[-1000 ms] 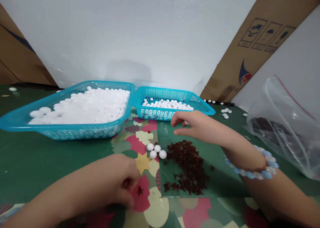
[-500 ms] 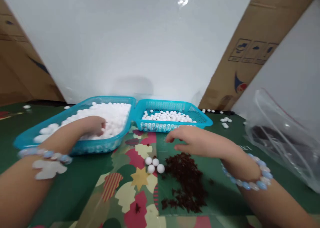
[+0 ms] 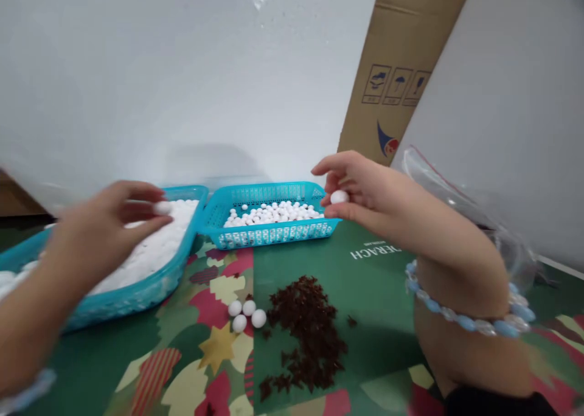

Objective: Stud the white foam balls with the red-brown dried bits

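My left hand point(image 3: 103, 227), slightly blurred, is raised over the blue tray point(image 3: 176, 264) of white balls. Its thumb and fingers pinch a small white ball point(image 3: 162, 208). At the right, my right hand point(image 3: 369, 188) is lifted near the right end of the blue basket point(image 3: 274, 235). Another white ball point(image 3: 339, 197) sits between its thumb and curled fingers, while the index finger stretches forward. Several white balls point(image 3: 249, 308) lie grouped on the patterned table covering. Beside them spreads a pile of small dark brown star-like pieces point(image 3: 310, 331).
Smaller white balls point(image 3: 285, 211) fill part of the basket. Behind my right forearm stands a clear plastic bag point(image 3: 511, 246). A white panel point(image 3: 182, 69) and a cardboard strip point(image 3: 401, 51) rise at the back. One dark piece point(image 3: 351, 321) lies apart from the pile.
My left hand has come up out of the tray with a white ball. My right hand has risen from above the dark pile, now showing a ball. The view has swung to the right.
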`<state>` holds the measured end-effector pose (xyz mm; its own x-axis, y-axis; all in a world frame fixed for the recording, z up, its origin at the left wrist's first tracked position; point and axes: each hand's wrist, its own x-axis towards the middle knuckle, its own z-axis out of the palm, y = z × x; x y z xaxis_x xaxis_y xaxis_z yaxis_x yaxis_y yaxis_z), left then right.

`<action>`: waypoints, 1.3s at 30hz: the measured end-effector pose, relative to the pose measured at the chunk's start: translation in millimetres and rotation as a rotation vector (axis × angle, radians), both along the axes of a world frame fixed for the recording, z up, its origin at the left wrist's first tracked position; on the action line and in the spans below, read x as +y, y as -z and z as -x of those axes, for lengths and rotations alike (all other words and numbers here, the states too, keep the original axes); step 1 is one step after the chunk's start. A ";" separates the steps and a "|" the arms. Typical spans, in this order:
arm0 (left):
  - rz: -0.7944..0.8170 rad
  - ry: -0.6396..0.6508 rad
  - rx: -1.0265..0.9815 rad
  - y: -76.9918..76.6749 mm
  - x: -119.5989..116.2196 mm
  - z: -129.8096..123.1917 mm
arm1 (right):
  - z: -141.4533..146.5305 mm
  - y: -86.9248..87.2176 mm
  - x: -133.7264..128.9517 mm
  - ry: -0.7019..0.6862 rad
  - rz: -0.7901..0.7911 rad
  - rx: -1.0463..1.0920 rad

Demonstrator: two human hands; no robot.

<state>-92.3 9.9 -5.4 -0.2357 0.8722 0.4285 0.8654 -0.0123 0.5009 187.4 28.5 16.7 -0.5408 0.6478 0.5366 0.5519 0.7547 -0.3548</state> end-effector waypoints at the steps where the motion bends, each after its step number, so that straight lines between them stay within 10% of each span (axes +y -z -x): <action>1: -0.132 0.102 -0.164 0.7 -5.5 -22.2 | 5.5 2.4 -0.4 -0.064 0.039 0.028; 4: -0.147 0.522 -0.550 10.5 -13.8 -68.6 | 21.1 8.8 0.7 -0.262 0.139 0.129; 7: -0.075 0.633 -0.717 22.4 -17.1 -78.3 | 30.6 13.4 5.2 -0.380 0.198 0.174; 20: -0.047 0.599 -1.080 39.7 -23.3 -57.9 | 43.4 55.6 38.8 -0.132 0.218 -0.780; 30: 0.079 0.734 -1.230 40.9 -31.3 -61.6 | 49.2 62.8 31.2 -0.135 0.184 -0.807; 39: -0.054 0.653 -1.144 41.3 -29.2 -61.6 | 64.7 51.7 -44.2 -0.700 0.109 -0.697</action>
